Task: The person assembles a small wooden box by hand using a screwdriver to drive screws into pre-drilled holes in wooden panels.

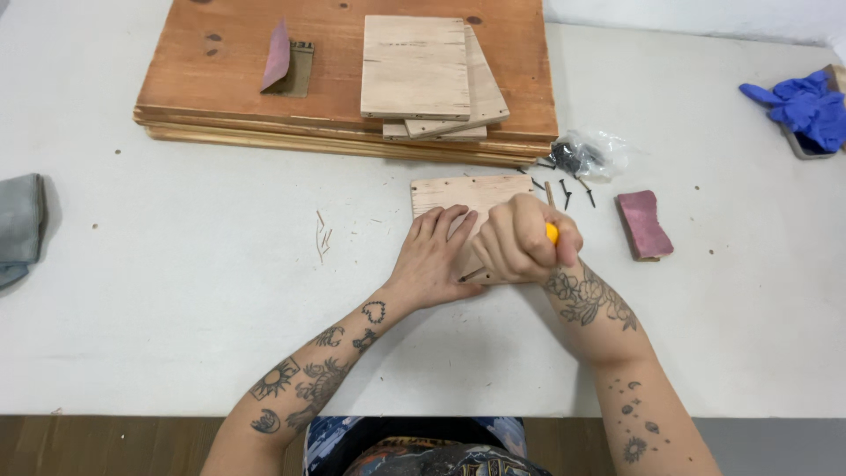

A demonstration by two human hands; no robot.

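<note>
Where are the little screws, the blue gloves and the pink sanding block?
screws [568, 189]: head view, on a loose dark screw beside the bag.
blue gloves [806, 106]: head view, middle of the crumpled pile.
pink sanding block [643, 225]: head view, centre of its top face.

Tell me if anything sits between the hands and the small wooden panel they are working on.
Nothing visible does. The left hand lies flat on the small wooden panel; the right hand is closed round a yellow-handled tool above it. The loose screws lie off to the right on the table.
</note>
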